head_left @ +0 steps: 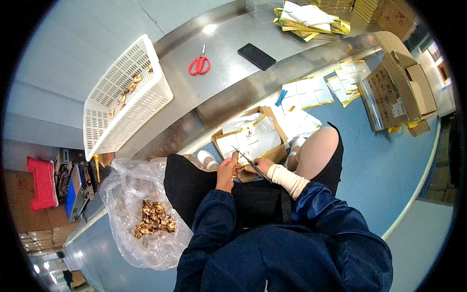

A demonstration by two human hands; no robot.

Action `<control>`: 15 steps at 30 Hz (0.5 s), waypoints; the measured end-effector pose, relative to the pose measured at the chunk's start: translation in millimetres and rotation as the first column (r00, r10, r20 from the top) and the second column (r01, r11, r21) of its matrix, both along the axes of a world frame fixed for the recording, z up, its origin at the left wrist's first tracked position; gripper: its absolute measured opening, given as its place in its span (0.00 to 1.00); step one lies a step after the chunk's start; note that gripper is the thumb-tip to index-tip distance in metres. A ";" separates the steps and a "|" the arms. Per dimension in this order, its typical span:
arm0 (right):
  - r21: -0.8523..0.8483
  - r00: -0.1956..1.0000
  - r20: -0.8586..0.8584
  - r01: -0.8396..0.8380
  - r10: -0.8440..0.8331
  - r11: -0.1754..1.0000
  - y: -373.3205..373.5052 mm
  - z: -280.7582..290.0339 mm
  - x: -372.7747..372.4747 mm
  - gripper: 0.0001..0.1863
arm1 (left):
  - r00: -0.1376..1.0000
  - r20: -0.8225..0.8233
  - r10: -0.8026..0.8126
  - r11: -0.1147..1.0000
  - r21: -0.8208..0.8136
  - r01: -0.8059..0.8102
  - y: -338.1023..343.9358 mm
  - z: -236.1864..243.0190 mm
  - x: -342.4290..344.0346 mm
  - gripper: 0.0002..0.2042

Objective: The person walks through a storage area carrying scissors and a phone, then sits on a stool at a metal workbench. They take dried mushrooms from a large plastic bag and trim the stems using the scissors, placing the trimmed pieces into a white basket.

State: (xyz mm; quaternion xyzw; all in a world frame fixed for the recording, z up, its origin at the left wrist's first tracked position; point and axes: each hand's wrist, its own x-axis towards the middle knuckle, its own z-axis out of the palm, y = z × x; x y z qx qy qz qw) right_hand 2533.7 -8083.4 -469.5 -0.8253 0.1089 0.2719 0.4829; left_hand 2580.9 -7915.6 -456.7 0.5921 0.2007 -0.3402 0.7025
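My right hand (pixel 263 166) grips a pair of dark scissors (pixel 246 159), their blades pointing up and left toward my other hand. Closed fingers of my left hand (pixel 225 173) pinch a small brown piece (pixel 235 156) beside the blades; it looks like a dried mushroom. Both hands are close together over my lap, at the near edge of a cardboard box (pixel 278 130). White and yellow packets (pixel 249 137) lie in that box. To my left, a clear plastic bag (pixel 127 187) stands open with a heap of dried mushroom pieces (pixel 154 219) inside.
A white plastic basket (pixel 160 100) holding a few mushroom pieces sits on the metal table (pixel 221 78). Red-handled scissors (pixel 200 64), a black phone (pixel 257 56) and stacked packets (pixel 311 20) are there too. More packets (pixel 311 92) and an open carton (pixel 396 92) rest on the blue floor.
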 end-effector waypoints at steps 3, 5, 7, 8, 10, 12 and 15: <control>-0.065 0.998 -0.061 -0.026 0.022 0.998 -2.0 -14.4 -1.8 0.35 | 1.000 0.001 0.004 1.000 0.023 -0.004 -3.1 -3.1 -3.6 0.07; -0.067 0.995 -0.100 -0.028 0.021 0.997 -1.6 -20.7 -2.4 0.37 | 0.999 -0.002 0.040 0.999 0.008 -0.040 0.1 -3.2 -3.0 0.07; -0.081 0.996 -0.024 0.080 -0.082 0.994 -7.2 -40.9 -8.8 0.37 | 0.994 -0.005 0.113 0.993 -0.030 -0.113 -6.0 13.8 0.6 0.07; -0.082 0.991 0.027 0.129 -0.127 0.988 -10.2 -44.7 -4.3 0.36 | 0.994 0.063 0.093 0.989 -0.123 -0.085 -1.9 20.4 15.4 0.07; -0.067 0.983 0.036 0.182 -0.180 0.981 -11.2 -39.1 3.2 0.28 | 0.941 0.336 0.049 0.984 -0.179 0.013 18.3 53.1 61.2 0.08; 0.021 0.983 -0.038 0.183 -0.182 0.983 -11.3 -29.5 4.1 0.30 | 0.876 0.446 0.182 0.978 -0.178 -0.112 35.5 138.1 122.3 0.10; 0.113 0.970 -0.112 0.227 -0.214 0.967 -6.4 -25.0 11.5 0.30 | 0.806 0.289 0.516 0.795 -0.511 -0.326 87.0 221.7 211.7 0.06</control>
